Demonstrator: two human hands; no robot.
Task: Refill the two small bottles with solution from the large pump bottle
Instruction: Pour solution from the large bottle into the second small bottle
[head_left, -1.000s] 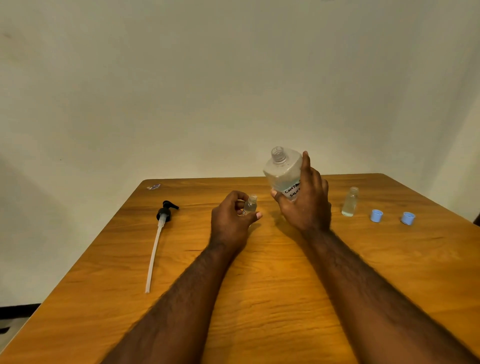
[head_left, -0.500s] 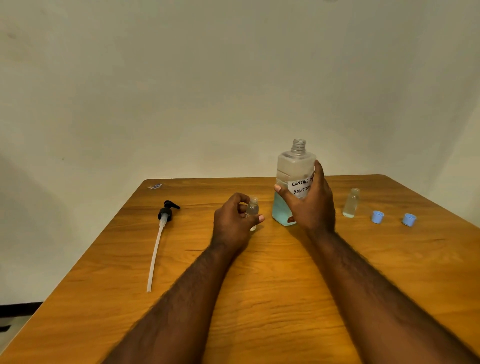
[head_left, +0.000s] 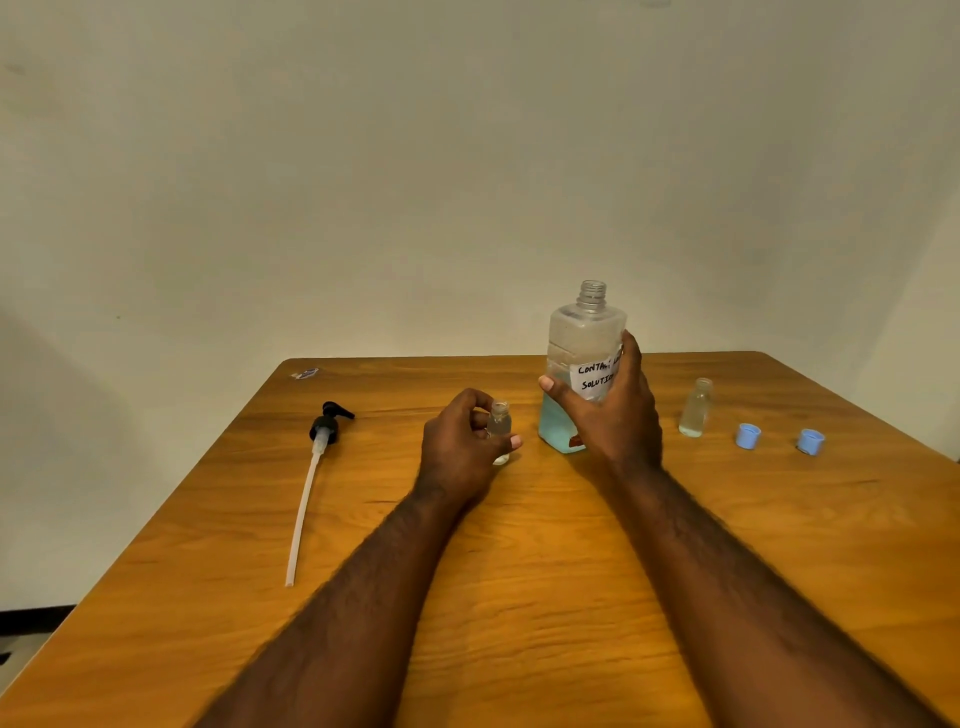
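Observation:
The large clear bottle (head_left: 584, 343), uncapped and holding pale blue liquid in its lower part, stands upright on the table with a handwritten white label. My right hand (head_left: 613, 415) grips it around the middle. Just left of it, my left hand (head_left: 460, 447) holds a small clear bottle (head_left: 500, 418) upright on the table, its neck open. A second small clear bottle (head_left: 695, 408) stands alone to the right, uncapped, with a little liquid at its bottom.
The black pump head (head_left: 328, 423) with its long white tube lies on the left side of the wooden table (head_left: 519, 597). Two small blue caps (head_left: 748, 435) (head_left: 810, 441) sit at the right. A small scrap (head_left: 306, 373) lies at the far left corner.
The large bottle went from tilted over the small bottle to upright and now stands on the table, my right hand still around it. My left hand has barely moved.

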